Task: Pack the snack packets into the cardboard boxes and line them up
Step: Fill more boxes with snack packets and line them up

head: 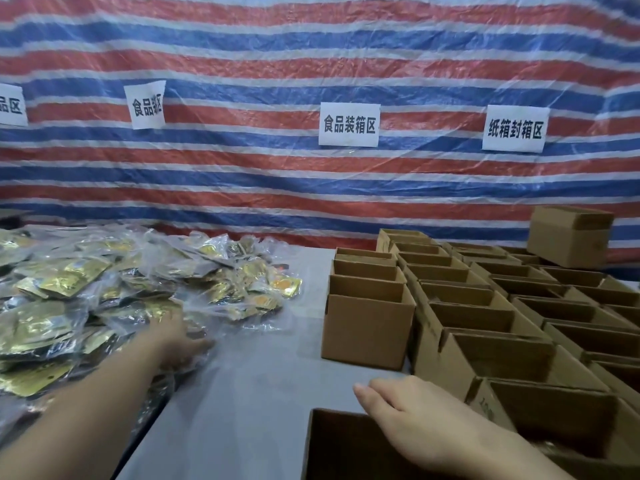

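A big heap of gold and clear snack packets [104, 289] covers the left half of the grey table [242, 393]. My left hand [175, 336] reaches into the heap's near edge and lies on the packets; the blur hides whether it grips one. Open cardboard boxes [485, 306] stand in rows on the right. One open box [367, 327] stands at the front of the leftmost row. Another open box [332, 445] sits right below me. My right hand [412, 417] rests with straight fingers on its far rim.
A single box [568, 235] sits on top of the rows at the back right. A red, white and blue striped tarp [311, 64] hangs behind the table with several white paper labels [349, 124] on it.
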A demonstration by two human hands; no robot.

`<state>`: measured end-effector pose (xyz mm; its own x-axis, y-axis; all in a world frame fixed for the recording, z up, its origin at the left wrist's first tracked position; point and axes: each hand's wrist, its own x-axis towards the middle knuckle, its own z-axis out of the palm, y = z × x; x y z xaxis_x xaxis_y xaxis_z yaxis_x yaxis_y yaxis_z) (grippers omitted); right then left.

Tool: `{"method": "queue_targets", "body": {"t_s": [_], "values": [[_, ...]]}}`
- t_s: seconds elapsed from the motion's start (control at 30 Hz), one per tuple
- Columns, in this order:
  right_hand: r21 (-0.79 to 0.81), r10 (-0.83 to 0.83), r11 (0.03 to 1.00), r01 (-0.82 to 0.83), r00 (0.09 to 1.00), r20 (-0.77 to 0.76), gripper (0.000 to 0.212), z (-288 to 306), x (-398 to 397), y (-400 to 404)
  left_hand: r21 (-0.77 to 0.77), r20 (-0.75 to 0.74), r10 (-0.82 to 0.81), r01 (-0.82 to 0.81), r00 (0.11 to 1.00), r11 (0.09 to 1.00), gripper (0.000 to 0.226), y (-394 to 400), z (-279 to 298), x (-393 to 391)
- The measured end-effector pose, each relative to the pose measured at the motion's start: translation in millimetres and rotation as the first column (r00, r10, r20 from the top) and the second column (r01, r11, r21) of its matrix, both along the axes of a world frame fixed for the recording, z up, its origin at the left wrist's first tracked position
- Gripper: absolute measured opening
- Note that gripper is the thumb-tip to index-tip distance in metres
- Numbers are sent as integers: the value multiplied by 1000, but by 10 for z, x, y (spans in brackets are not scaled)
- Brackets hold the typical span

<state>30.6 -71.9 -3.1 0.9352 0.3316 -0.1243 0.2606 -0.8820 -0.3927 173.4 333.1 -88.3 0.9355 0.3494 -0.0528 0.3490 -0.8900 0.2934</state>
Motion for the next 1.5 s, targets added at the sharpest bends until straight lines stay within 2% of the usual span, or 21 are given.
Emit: {"method": "queue_targets", "body": {"t_s": [0.07, 0.17, 0.23, 0.3, 0.37, 0.63, 0.8, 0.9, 0.93, 0.97, 1.03, 1.1, 1.13, 1.2, 1.27, 1.37, 1.43, 1.47, 1.5], "values": [[26, -12, 1000, 12, 1000, -17, 49, -36, 15, 11, -23, -43, -21, 20, 999, 1000, 126, 40, -119, 61], [14, -13, 1000, 14, 999, -47, 49, -101, 5, 21, 194, -76, -6, 21, 997, 981, 121, 31, -186, 103], [6, -15, 1000, 16, 999, -42, 50, -132, -19, 26, 302, -93, 23, 6, 995, 953, 107, -8, -141, 98], [-7, -14, 1000, 14, 1000, -27, 53, -146, -45, 40, 358, -108, 28, 13, 994, 933, 84, -44, -104, 64], [-29, -5, 1000, 5, 1000, -8, 55, -162, -60, 46, 403, -93, 17, 22, 995, 915, 75, -81, -107, 14], [-57, 10, 998, -9, 1000, 24, 53, -152, -80, 46, 184, -111, 4, 16, 994, 983, 79, -118, -20, -42], [-76, 24, 997, -22, 999, 36, 53, -126, -109, 52, 81, -158, 41, -29, 987, 996, 39, -167, -19, -31], [-79, 26, 997, -23, 999, 37, 53, -115, -112, 50, 9, -147, 55, -55, 988, 998, 29, -161, 50, 1], [-80, 28, 996, -25, 999, 34, 52, -113, -115, 50, -49, -132, 55, -61, 990, 997, 30, -142, 106, 1], [-79, 29, 997, -26, 999, 31, 52, -113, -121, 51, -38, -122, 53, -58, 991, 998, 34, -103, 165, -21], [-71, 28, 997, -26, 999, 27, 52, -113, -121, 63, 126, -156, 47, -28, 987, 992, 38, -37, 299, -68], [-72, 31, 997, -29, 999, 21, 52, -111, -119, 75, 249, -313, 62, 19, 948, 968, 31, -69, 401, -171], [-74, 32, 997, -30, 999, 18, 51, -107, -120, 83, 285, -383, 75, 41, 921, 958, 35, -116, 425, -231], [-74, 26, 997, -25, 1000, 17, 50, -101, -120, 85, 218, -427, 85, 11, 900, 976, 59, -158, 372, -268], [-74, 24, 997, -23, 1000, 17, 49, -104, -116, 85, 173, -385, 91, -25, 918, 985, 83, -223, 275, -308], [-72, 22, 997, -21, 1000, 15, 49, -115, -109, 80, 185, -207, 112, -73, 972, 980, 91, -265, 11, -350], [-71, 23, 997, -21, 1000, 18, 50, -120, -107, 79, 116, -183, 89, -68, 979, 991, 101, -311, -77, -407], [-72, 24, 997, -22, 1000, 19, 50, -122, -106, 80, 97, -200, 87, -68, 976, 993, 99, -310, -72, -430], [-73, 24, 997, -23, 1000, 19, 50, -125, -106, 83, 111, -240, 97, -72, 966, 991, 79, -275, -25, -456]]}}
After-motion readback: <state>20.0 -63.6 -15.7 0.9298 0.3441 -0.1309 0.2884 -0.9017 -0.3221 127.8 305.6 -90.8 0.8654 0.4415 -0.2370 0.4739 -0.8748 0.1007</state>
